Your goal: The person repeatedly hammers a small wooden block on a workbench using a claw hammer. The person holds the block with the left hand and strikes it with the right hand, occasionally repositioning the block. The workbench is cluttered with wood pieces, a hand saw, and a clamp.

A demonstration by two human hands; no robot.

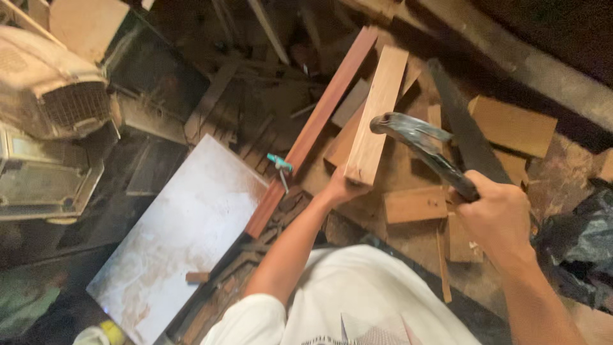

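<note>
Two hands work: left hand (341, 188) grips the stiff, light-looking plank (378, 115) by its near end; right hand (498, 217) clenches a hammer (418, 137).

The plank (377, 115) in the left hand (341, 188) is pale bare wood, sawn smooth, matt, with fine straight grain. Beside it lies a long reddish-brown strip (316, 124), wood with a smoother, slightly satiny face. The hammer (418, 144) in the right hand (498, 217) has a dull grey metal head with a worn sheen and a dark handle. Around them lie matt tan offcuts (511, 124) of board. The white panel (182, 233) looks smooth and faintly glossy, smeared with rusty stains. The black bag (581, 246) is crinkled shiny plastic. The shirt (357, 300) is soft white cloth.
</note>
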